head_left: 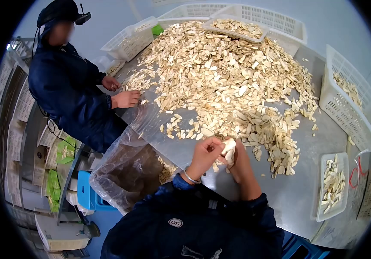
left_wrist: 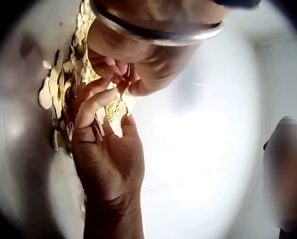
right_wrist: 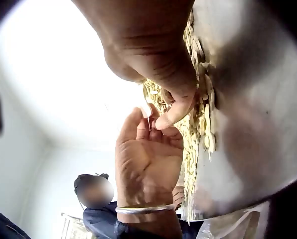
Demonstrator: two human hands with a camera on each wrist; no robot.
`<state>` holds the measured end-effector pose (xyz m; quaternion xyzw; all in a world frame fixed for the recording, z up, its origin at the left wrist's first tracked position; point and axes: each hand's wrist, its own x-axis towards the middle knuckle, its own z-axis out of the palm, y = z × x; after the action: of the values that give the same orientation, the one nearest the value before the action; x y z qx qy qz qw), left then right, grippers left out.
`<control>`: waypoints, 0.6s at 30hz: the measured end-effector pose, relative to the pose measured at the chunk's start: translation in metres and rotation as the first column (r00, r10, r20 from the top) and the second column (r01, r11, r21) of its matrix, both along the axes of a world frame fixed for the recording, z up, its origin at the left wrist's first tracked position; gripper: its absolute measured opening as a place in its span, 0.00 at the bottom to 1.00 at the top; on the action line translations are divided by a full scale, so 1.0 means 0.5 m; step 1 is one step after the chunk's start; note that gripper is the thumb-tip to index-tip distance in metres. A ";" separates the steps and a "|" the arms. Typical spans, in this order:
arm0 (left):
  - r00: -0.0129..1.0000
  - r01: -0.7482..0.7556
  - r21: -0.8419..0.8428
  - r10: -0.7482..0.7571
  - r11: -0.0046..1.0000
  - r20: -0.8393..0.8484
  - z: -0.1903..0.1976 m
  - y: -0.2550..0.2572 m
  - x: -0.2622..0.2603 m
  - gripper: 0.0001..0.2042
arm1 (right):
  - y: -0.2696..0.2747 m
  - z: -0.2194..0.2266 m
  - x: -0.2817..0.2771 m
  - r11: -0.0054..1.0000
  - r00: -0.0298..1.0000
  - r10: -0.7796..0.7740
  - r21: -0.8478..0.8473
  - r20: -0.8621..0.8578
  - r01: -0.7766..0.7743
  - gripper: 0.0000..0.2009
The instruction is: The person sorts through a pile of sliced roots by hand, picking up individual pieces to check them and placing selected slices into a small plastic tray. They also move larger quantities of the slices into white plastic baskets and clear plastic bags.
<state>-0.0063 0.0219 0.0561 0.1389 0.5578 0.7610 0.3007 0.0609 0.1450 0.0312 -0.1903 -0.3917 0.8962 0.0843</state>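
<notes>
Pale, flat dried slices [head_left: 228, 148] are bunched between my two hands, just above the near edge of a big heap [head_left: 220, 73] of the same slices. My left hand [head_left: 206, 156], with a metal bangle at the wrist, pinches a slice [right_wrist: 147, 109] between thumb and fingers. Close against it, my right hand [head_left: 240, 166] curls its fingers round several slices, partly hidden behind the bunch. In the left wrist view the right hand [left_wrist: 108, 154] shows palm and bent fingers, with slice edges between them.
White perforated baskets [head_left: 351, 101] ring the steel table [head_left: 297, 194]. A shallow tray [head_left: 333, 185] of slices lies at the right. By the table's left edge is a plastic-lined bin [head_left: 125, 172]. Another person [head_left: 71, 82] works with both hands at the heap's left side.
</notes>
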 end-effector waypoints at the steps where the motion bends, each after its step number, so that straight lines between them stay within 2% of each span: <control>1: 0.992 -0.045 -0.005 0.044 0.999 -0.119 -0.003 0.001 -0.002 0.03 | 0.001 -0.002 0.001 0.998 1.000 0.005 -0.057 -0.007 -0.005 0.16; 3: 0.927 -0.140 0.003 0.132 0.990 -0.352 -0.017 0.003 -0.018 0.03 | 0.011 0.014 0.004 0.969 0.998 0.039 -0.247 0.039 -0.028 0.15; 4: 0.817 -0.254 -0.120 0.147 0.960 -0.557 -0.022 -0.010 -0.048 0.03 | 0.013 0.030 0.005 0.972 0.993 0.037 -0.233 0.115 -0.010 0.12; 7: 0.793 -0.388 -0.280 0.164 0.878 -0.587 -0.026 -0.050 -0.125 0.05 | 0.026 0.018 0.013 0.977 0.996 0.092 -0.192 0.011 -0.088 0.10; 10: 0.730 -0.383 -0.293 0.092 0.876 -0.677 -0.069 -0.083 -0.188 0.04 | 0.018 0.035 0.010 0.986 0.996 0.067 -0.155 0.057 -0.058 0.09; 13: 0.526 -0.486 -0.308 -0.008 0.818 -0.850 -0.073 -0.092 -0.190 0.06 | 0.019 0.023 0.010 0.986 0.998 0.059 -0.155 0.029 -0.053 0.10; 14: 0.401 -0.503 -0.356 -0.153 0.787 -0.903 -0.030 -0.084 -0.168 0.10 | 0.019 0.018 0.010 0.986 0.998 0.057 -0.160 0.017 -0.053 0.10; 17: 0.275 -0.400 -0.287 -0.184 0.871 -0.944 -0.033 -0.058 -0.149 0.12 | 0.018 0.019 0.009 0.989 0.998 0.059 -0.141 0.032 -0.054 0.10; 18: 0.275 -0.411 -0.315 -0.213 0.855 -0.937 -0.035 -0.056 -0.146 0.13 | 0.017 0.017 0.008 0.989 0.997 0.063 -0.137 0.033 -0.058 0.10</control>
<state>-0.0793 -0.0059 0.0385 0.4450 0.8087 0.3654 -0.1205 0.0649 0.1537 0.0396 -0.2004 -0.3369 0.9192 0.0366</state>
